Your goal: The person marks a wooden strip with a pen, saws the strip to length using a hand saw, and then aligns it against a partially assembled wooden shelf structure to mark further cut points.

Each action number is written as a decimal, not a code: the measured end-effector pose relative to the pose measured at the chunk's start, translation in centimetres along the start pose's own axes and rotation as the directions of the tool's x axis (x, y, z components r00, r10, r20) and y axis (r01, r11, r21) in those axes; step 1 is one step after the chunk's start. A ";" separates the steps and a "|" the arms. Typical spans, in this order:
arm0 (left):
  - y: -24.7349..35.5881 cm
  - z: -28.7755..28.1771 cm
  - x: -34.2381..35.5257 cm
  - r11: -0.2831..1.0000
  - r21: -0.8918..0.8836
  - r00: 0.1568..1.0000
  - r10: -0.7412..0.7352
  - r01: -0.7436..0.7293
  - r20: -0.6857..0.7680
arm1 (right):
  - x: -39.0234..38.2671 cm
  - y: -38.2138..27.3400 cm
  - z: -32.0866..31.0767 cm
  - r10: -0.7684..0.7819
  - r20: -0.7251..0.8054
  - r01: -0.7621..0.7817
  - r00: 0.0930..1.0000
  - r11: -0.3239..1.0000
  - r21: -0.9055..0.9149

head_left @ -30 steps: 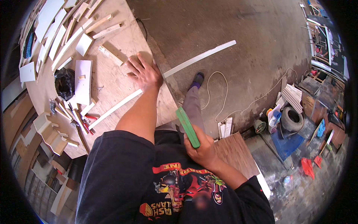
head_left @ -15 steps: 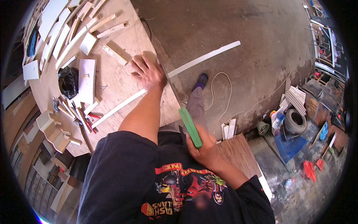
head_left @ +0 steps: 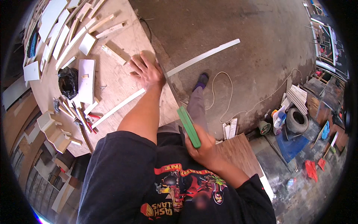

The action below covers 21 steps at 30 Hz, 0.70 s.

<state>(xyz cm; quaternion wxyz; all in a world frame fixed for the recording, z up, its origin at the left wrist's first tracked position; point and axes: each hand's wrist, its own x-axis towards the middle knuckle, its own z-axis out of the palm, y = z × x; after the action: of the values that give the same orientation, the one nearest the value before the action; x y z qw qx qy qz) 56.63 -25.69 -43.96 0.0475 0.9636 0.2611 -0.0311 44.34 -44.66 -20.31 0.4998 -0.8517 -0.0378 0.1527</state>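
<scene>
A long white wooden strip lies slantwise across the plywood table and juts out past its right edge over the floor. My left hand presses down on this strip close to the edge, fingers spread on the tabletop and palm covering part of the wood. In my right hand is the green handle of a handsaw, the fingers wrapped round it in front of my body. Its thin blade, seen nearly edge-on, runs along the table edge up to the strip beside my left hand. How deep the blade sits in the wood cannot be made out.
Offcuts and strips crowd the table's far left. A black plastic bag, a white board and red-handled pliers lie nearer. My foot stands on the floor beside a pale cord. A tyre lies at right.
The saw handle and my right hand have shifted very slightly up and left, along with a small shift of the whole view. My left hand stays on the strip.
</scene>
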 end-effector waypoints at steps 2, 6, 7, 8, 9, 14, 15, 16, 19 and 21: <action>0.1 -0.1 0.1 1.000 0.021 1.000 -0.007 0.007 0.020 | 0.1 0.2 0.0 -0.007 -0.007 0.007 1.000 1.000 -0.027; 0.1 -0.3 0.0 1.000 0.021 0.998 -0.018 0.017 0.060 | 1.0 0.8 0.6 -0.005 0.004 0.005 1.000 1.000 -0.028; -0.1 0.0 0.0 1.000 0.019 0.997 -0.026 0.024 0.068 | 0.7 0.6 0.5 -0.008 -0.001 0.008 1.000 1.000 -0.026; -0.2 0.1 0.1 0.999 0.018 0.997 -0.033 0.031 0.076 | 0.0 0.4 0.2 -0.011 -0.007 0.011 1.000 1.000 -0.023; -0.1 0.0 0.1 1.000 0.010 0.997 -0.030 0.030 0.074 | -0.4 0.2 0.1 -0.009 -0.015 0.009 1.000 1.000 -0.022; 0.0 -0.1 0.0 1.000 0.007 0.998 -0.017 0.017 0.062 | 0.4 0.7 0.7 0.006 -0.011 -0.006 1.000 1.000 -0.004; 0.0 0.0 0.0 1.000 0.010 0.998 -0.020 0.019 0.058 | 0.5 0.6 0.7 -0.015 -0.017 0.015 1.000 1.000 -0.004; 0.0 0.0 0.0 1.000 0.012 0.998 -0.023 0.022 0.054 | 0.3 0.4 0.5 -0.016 -0.028 0.015 0.999 1.000 -0.006; 0.1 -0.4 0.0 1.000 0.012 0.998 -0.014 0.014 0.054 | 0.0 0.3 0.2 -0.007 -0.040 0.006 0.999 1.000 -0.015; 0.1 -0.5 0.0 1.000 0.012 0.998 -0.016 0.015 0.065 | 1.1 1.0 0.8 -0.010 -0.017 0.010 1.000 1.000 -0.015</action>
<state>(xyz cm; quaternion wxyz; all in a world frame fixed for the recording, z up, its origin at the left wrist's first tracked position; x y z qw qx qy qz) 56.72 -25.75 -43.42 0.0502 0.9603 0.2667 -0.0644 45.11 -44.25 -21.80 0.4946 -0.8564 -0.0388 0.1428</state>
